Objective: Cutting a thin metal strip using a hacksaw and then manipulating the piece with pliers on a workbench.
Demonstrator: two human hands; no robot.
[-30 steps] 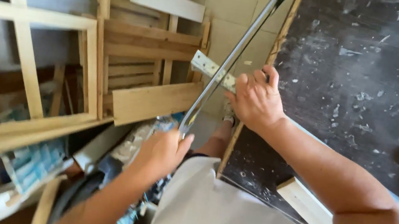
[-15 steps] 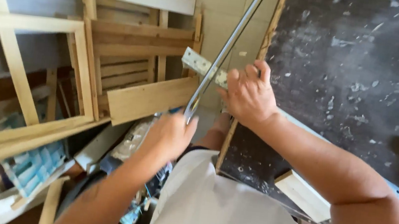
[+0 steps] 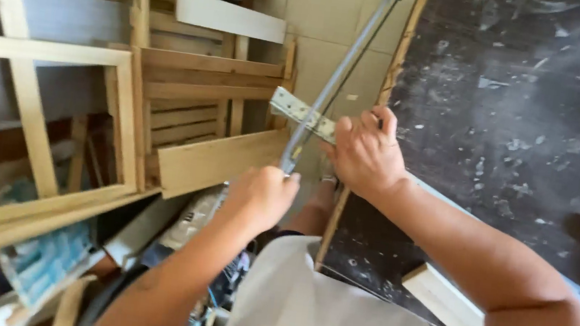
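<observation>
Head view: my left hand [image 3: 264, 195] clamps the long metal bar's [image 3: 344, 71] lower end (running up past the dark board [image 3: 527, 124]), right hand [image 3: 364, 153] gripping the metal ruler [image 3: 296, 110] beside that bar.

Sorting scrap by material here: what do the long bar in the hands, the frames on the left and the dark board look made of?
The long bar looks like metal: thin, grey, with a dull sheen. The frames look like bare, unfinished wood: pale, with visible grain. The dark board is matte black with white smears; its core material cannot be told.
</observation>
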